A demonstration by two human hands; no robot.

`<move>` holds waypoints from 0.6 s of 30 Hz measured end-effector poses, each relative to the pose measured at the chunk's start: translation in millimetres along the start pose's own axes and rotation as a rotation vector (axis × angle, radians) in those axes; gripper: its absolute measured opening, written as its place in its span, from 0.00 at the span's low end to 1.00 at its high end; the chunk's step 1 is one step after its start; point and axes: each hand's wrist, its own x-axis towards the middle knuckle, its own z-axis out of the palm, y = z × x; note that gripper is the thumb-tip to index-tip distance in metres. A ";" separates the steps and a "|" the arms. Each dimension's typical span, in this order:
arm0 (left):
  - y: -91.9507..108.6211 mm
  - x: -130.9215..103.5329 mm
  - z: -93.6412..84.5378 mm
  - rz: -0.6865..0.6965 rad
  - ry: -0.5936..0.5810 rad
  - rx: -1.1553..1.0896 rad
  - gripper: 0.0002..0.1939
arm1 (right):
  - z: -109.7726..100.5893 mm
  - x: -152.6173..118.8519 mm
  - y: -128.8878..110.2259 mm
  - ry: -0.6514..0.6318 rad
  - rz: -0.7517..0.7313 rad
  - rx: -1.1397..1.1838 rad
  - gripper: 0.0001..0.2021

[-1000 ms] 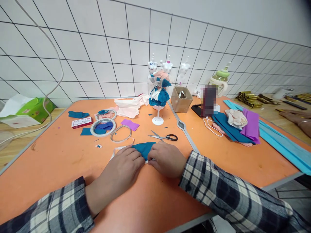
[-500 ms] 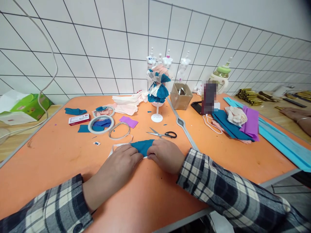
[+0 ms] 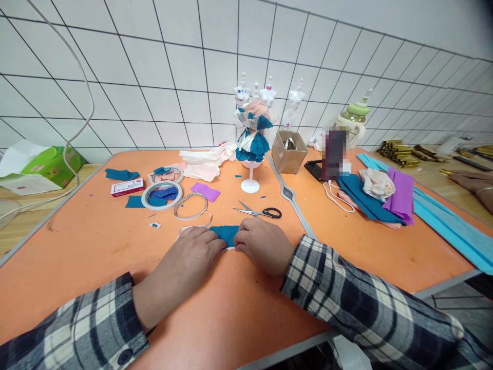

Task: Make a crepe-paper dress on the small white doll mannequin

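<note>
Between my hands lies a strip of teal crepe paper (image 3: 226,234) with a white band along its near edge, flat on the orange table (image 3: 215,313). My left hand (image 3: 188,259) is closed over the strip's left end, fingertips pressed down. My right hand (image 3: 264,242) pinches the other end with curled fingers. Both thumbs and parts of the strip are hidden under the hands. A thin whitish ribbon curls out past the left knuckles. Just beyond my right hand rest scissors (image 3: 259,210) with black handles, blades apart.
Tape rolls (image 3: 162,195), a small red-and-white box (image 3: 127,187) and paper scraps lie at the left. A mini dress form (image 3: 252,146) in ruffled teal stands before a cardboard box (image 3: 289,152). Folded paper (image 3: 398,198) lies right. Another person's hand (image 3: 472,184) shows at the far right.
The teal strip now looks narrower and straighter between my hands, its upper edge lower. My hands have barely shifted. The whole view has moved slightly.
</note>
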 end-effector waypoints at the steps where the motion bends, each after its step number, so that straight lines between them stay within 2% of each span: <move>1: 0.1 0.2 0.0 0.004 0.008 0.000 0.12 | -0.2 -0.2 -0.4 0.003 0.000 -0.010 0.08; 4: 0.9 0.5 -0.8 0.002 0.036 0.019 0.10 | -1.7 -0.9 -1.6 -0.015 0.014 -0.038 0.08; 9: 1.6 0.4 -2.9 -0.010 -0.043 0.062 0.09 | -2.9 -0.7 -1.9 -0.036 0.017 -0.040 0.07; 11: 1.2 0.4 -2.9 -0.029 -0.038 0.064 0.08 | -2.0 -0.3 -1.3 -0.045 0.007 -0.041 0.08; 18: 1.4 1.2 -2.8 -0.022 -0.037 0.074 0.09 | 0.5 -1.2 -1.0 -0.004 -0.003 -0.051 0.08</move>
